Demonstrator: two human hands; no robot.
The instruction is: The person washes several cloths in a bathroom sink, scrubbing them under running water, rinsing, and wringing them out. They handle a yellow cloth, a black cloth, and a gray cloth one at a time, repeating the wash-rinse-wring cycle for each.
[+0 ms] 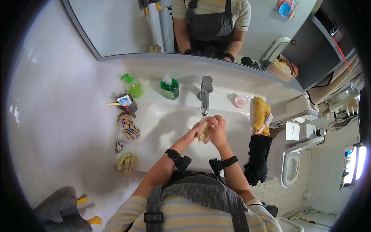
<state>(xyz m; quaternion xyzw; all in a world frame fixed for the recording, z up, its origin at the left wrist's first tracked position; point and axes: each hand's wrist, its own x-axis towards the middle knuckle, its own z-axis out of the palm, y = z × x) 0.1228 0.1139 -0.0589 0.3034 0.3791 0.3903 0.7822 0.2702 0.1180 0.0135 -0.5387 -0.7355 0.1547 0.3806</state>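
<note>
Both my hands are over the white sink basin (162, 123), just below the chrome faucet (206, 92). Between them is a small, crumpled piece of beige cloth (203, 134), wet-looking; its exact kind is hard to make out. My left hand (194, 131) grips its left side with fingers closed. From the right, my right hand (217, 129) curls its fingers over the cloth's upper edge. Part of the cloth is hidden by my fingers. A pale streak under the spout looks like running water.
Behind the basin stand a pump bottle (135, 88), a green bottle (170, 89) and a pink cup (240, 101). Along the left ledge lie a striped cloth (129, 125) and yellowish cloth (126, 164). Yellow cloth (261, 112) and black cloth (257, 158) drape the right edge. A mirror (127, 27) hangs above.
</note>
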